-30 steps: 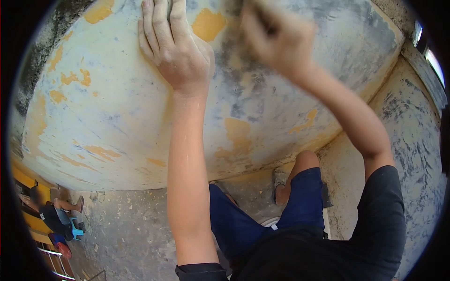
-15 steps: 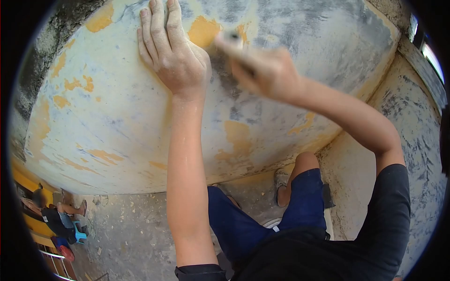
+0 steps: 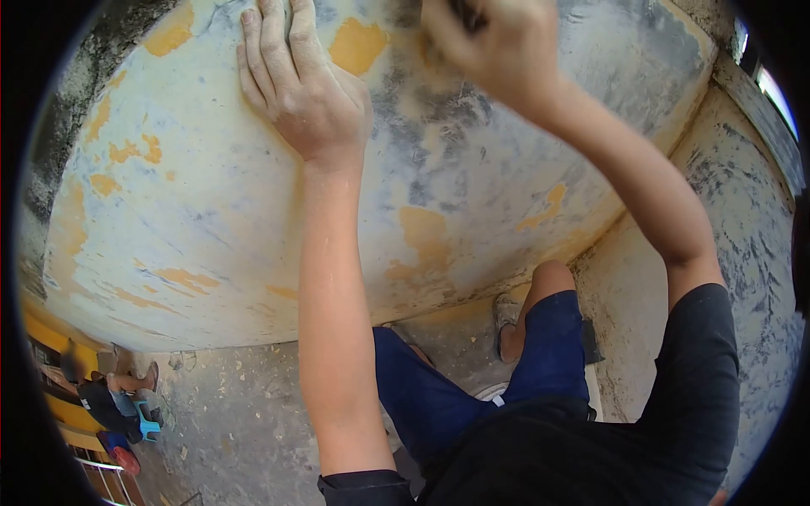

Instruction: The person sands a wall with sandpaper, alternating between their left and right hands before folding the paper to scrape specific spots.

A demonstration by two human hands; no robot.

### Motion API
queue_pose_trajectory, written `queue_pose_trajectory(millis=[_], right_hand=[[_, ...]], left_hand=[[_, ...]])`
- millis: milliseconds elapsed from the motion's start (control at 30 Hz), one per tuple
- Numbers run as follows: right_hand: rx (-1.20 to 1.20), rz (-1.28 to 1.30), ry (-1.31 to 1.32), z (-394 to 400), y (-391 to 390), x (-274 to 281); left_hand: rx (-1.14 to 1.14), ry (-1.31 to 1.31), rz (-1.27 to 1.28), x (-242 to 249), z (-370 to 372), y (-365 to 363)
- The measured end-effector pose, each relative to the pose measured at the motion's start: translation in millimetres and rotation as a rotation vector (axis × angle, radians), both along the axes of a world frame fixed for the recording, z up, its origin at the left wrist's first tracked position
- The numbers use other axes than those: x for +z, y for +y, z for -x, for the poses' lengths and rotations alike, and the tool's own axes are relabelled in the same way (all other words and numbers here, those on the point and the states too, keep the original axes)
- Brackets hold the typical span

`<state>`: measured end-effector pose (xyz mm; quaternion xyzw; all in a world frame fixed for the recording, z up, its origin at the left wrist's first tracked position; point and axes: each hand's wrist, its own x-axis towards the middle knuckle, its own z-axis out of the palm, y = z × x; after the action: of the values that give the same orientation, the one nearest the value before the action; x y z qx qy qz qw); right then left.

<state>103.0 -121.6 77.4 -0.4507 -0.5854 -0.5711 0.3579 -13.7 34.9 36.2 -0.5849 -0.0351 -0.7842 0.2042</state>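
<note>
My left hand lies flat against the wall, its dusty fingers stretched upward and slightly apart. The wall is whitish, with orange patches and grey-black smears where the surface looks worn. Up and to the right, my right hand is closed around a small dark tool held close to the wall. Motion blur, my fingers and the top edge of the view hide most of this tool, so its kind does not show.
A side wall meets the worked wall at the right. My knees, in blue shorts, are bent above a grey concrete floor. At far left another person sits on a blue stool, near a white railing.
My right hand has moved up and to the right along the wall with the dark tool. My left hand stays flat in nearly the same place; the view has shifted slightly.
</note>
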Motion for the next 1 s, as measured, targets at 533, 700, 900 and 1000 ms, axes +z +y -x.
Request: queue_pose_trajectory(millis=[533, 700, 900, 1000], right_hand=[[0.022, 0.467, -0.066, 9, -12, -81], [0.08, 0.013, -0.03, 4, 1, -8], [-0.097, 0.451, 0.177, 31, -40, -130], [0.218, 0.271, 0.719, 57, -47, -144]], left_hand=[[0.028, -0.004, 0.051, 1, -2, -2], [0.001, -0.007, 0.053, 0, 0, 2], [0.023, 0.068, 0.136, -1, 5, -6], [0.057, 0.086, 0.15, -1, 6, -7]])
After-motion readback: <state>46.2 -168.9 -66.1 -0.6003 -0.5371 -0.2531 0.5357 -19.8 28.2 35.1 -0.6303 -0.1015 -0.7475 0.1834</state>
